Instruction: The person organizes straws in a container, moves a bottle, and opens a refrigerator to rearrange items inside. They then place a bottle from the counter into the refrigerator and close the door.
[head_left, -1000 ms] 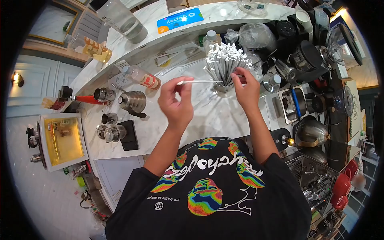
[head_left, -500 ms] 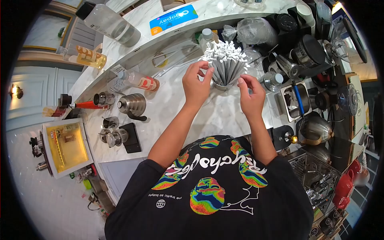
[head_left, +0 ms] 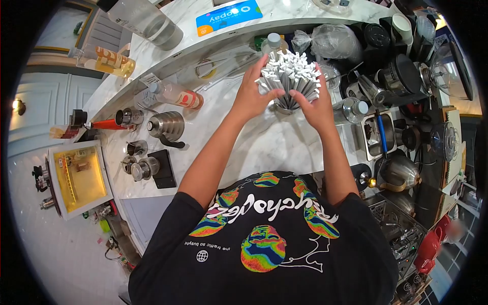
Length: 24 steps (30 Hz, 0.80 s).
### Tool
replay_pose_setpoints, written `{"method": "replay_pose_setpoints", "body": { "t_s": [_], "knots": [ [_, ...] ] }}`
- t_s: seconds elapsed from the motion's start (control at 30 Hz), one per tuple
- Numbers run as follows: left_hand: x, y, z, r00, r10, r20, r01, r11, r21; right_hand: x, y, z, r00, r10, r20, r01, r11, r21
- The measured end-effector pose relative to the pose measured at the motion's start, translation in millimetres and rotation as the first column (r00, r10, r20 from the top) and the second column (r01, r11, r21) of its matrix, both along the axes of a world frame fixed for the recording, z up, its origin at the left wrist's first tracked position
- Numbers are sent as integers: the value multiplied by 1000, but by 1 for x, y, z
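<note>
A dense bundle of thin grey sticks with white ends [head_left: 291, 71], which look like paper-wrapped straws, stands upright in a small round container [head_left: 285, 108] on the marble counter. My left hand [head_left: 253, 95] is wrapped round the bundle's left side, its thumb across the front. From the right, my right hand [head_left: 316, 105] presses against the bundle in the same way, its thumb close to the left one. Most of the fingers of both hands are hidden behind the sticks. Just behind the bundle is a clear bottle with a white cap [head_left: 274, 41].
Left on the counter [head_left: 223, 147] are a pink-labelled bottle [head_left: 178, 95], a gooseneck kettle [head_left: 166, 127] and a black scale [head_left: 163, 170]. A capped bottle [head_left: 351, 110] and a steel container with a blue-handled tool [head_left: 380, 132] stand right. A blue sign [head_left: 230, 18] lies on the raised ledge.
Both hands have moved in from beside the bundle and closed round it, thumbs now across its front. The white ends look gathered closer together. The view has shifted slightly.
</note>
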State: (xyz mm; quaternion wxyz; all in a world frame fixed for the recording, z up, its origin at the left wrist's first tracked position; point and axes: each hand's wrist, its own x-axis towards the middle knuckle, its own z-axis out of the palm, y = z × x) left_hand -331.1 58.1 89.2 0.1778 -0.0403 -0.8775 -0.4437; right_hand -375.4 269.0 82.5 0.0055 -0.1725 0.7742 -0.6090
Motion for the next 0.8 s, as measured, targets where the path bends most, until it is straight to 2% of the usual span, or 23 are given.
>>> {"method": "replay_pose_setpoints", "body": {
  "t_s": [0.07, 0.13, 0.17, 0.27, 0.4, 0.43, 0.53, 0.6, 0.63, 0.7, 0.73, 0.8],
  "knots": [
    [-16, -4, -5, 990, -95, 104, 61, 956, 288, -16, 2, -8, 984, 131, 120, -118, 987, -107],
    [-28, -7, 4, 957, -234, 169, 111, 839, 532, -24, 2, -3, 981, 128, 147, -121, 991, -52],
    [-31, -6, -3, 969, -215, 121, 126, 853, 506, -28, 3, -3, 974, 147, 171, -140, 989, -54],
    [-31, -6, -6, 960, -168, 226, 32, 862, 505, -36, 4, -5, 966, 178, 188, -168, 984, -65],
    [-26, -2, 8, 947, -226, 227, 94, 873, 479, -33, 2, 4, 966, 169, 198, -164, 986, -39],
    [-24, 3, 7, 959, -211, 187, 81, 842, 533, -33, 1, 4, 969, 159, 191, -154, 987, -43],
    [-26, 7, 7, 954, -203, 220, 30, 796, 604, -31, -2, -1, 974, 148, 170, -141, 989, -52],
    [-22, 4, 3, 974, -156, 163, 57, 868, 493, -30, -4, -3, 976, 156, 154, -148, 987, -64],
    [-16, 3, -1, 981, -134, 138, 61, 898, 435, -25, -6, -1, 977, 148, 155, -128, 982, -137],
    [6, -5, -6, 990, -51, 133, -12, 900, 435, -10, -7, 4, 978, 131, 165, -82, 957, -278],
    [17, -11, -8, 992, -10, 126, -46, 900, 434, 0, -4, 7, 997, 10, 74, 1, 989, -151],
    [48, -34, -30, 977, 53, 205, -138, 893, 428, 32, 4, 13, 970, -193, -148, 205, 976, 71]
  ]
}}
